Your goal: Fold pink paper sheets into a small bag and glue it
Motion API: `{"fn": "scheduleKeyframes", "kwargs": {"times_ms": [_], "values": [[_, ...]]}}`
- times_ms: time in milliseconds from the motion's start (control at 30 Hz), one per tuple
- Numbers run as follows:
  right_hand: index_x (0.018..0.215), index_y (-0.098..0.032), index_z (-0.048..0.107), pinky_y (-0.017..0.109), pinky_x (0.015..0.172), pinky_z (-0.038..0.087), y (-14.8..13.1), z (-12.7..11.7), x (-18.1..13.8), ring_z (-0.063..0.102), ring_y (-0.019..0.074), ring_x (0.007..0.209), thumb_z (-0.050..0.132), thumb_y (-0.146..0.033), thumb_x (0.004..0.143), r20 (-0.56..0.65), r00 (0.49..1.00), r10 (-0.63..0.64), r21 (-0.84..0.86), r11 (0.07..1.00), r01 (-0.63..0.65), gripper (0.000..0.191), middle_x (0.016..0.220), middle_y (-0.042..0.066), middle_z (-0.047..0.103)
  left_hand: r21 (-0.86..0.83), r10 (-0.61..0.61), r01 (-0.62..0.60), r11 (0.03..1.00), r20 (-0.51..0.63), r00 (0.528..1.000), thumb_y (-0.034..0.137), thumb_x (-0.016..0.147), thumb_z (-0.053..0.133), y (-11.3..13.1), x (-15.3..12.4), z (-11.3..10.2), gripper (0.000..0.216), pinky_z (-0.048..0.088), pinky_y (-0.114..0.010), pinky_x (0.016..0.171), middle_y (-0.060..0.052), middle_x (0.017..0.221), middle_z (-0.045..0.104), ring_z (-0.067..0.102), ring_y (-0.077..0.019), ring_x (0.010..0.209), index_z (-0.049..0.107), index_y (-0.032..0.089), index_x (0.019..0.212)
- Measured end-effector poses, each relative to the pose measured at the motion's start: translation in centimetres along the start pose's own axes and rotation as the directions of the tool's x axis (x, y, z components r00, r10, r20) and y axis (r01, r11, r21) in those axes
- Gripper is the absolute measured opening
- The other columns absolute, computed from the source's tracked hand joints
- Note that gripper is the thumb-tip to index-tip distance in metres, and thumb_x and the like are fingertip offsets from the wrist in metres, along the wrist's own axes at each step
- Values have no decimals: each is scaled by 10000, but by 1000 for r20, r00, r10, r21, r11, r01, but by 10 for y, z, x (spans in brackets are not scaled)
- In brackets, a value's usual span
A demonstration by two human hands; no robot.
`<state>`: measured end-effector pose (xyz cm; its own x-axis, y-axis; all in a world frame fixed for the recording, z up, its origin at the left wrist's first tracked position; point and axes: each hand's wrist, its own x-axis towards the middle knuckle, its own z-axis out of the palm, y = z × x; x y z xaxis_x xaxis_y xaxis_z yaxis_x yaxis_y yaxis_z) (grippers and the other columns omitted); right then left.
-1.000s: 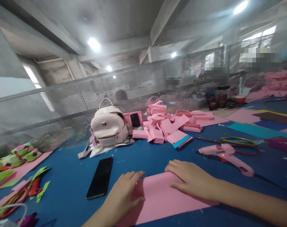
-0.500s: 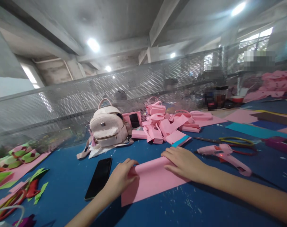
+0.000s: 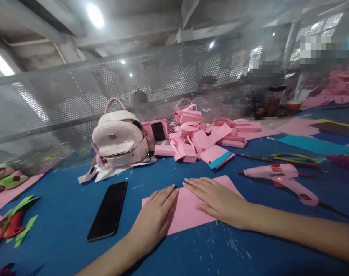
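In the head view we saw a plain pink paper sheet [image 3: 188, 209] lying flat on the blue table [image 3: 62, 214], near us. Our left hand [image 3: 155, 218] and right hand [image 3: 220, 201] rested palm-down on it, fingers stretched out, grasping nothing. A black phone [image 3: 107, 211] lay to the left.

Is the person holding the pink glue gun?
No, the glue gun lies untouched on the blue table, while the left hand and right hand rest flat on the pink paper.
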<state>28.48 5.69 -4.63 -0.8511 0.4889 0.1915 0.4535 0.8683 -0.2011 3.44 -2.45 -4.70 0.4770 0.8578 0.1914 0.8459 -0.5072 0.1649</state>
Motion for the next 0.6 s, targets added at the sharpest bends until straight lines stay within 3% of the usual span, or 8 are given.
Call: {"fn": "scheduleKeyframes", "kwargs": {"times_ms": [200, 433, 600], "values": [[1510, -248, 287, 501, 1160, 275, 6, 4, 2, 309, 255, 1418, 421, -392, 988, 32, 999, 44, 66, 997, -46, 558, 1552, 54, 325, -26, 44, -43, 999, 36, 998, 67, 914, 360, -9, -1, 3, 670, 304, -498, 1157, -58, 1575, 279, 269, -216, 1443, 170, 267, 1525], [1535, -296, 151, 490, 1181, 239, 19, 16, 4, 247, 242, 1444, 389, -419, 1000, 55, 998, 41, 100, 994, -47, 598, 1583, 15, 242, -18, 93, -91, 996, 81, 992, 49, 871, 362, -20, 4, 8, 715, 320, -529, 1139, -91, 1591, 219, 207, -246, 1462, 148, 216, 1533], [1533, -282, 169, 494, 1190, 220, 20, 16, 7, 228, 234, 1451, 373, -430, 1003, 88, 995, 54, 96, 993, -62, 587, 1584, 10, 234, -26, 95, -93, 995, 102, 990, 34, 849, 360, -23, 6, 8, 746, 327, -545, 1128, -94, 1595, 203, 204, -245, 1463, 133, 222, 1533]]}}
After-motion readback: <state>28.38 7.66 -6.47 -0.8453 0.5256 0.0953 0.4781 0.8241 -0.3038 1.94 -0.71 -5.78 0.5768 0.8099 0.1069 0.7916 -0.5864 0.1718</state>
